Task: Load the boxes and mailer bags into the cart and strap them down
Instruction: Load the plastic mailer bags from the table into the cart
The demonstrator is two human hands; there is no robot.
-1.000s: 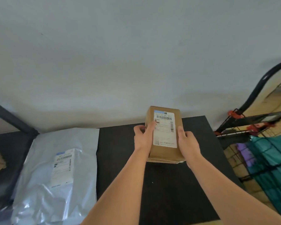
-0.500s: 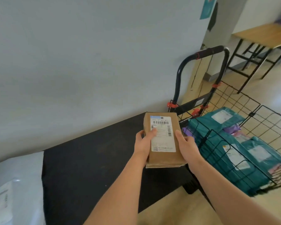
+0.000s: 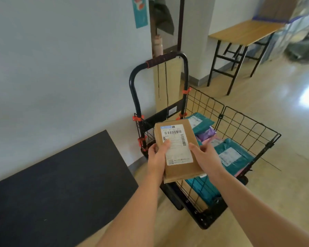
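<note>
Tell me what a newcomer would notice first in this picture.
First comes the labelled cardboard box at the centre, gripped on its sides by the left hand and the right hand, in front of the wire cart. Next are the teal mailer bags already lying inside the cart, right of the box. A black table top fills the lower left.
</note>
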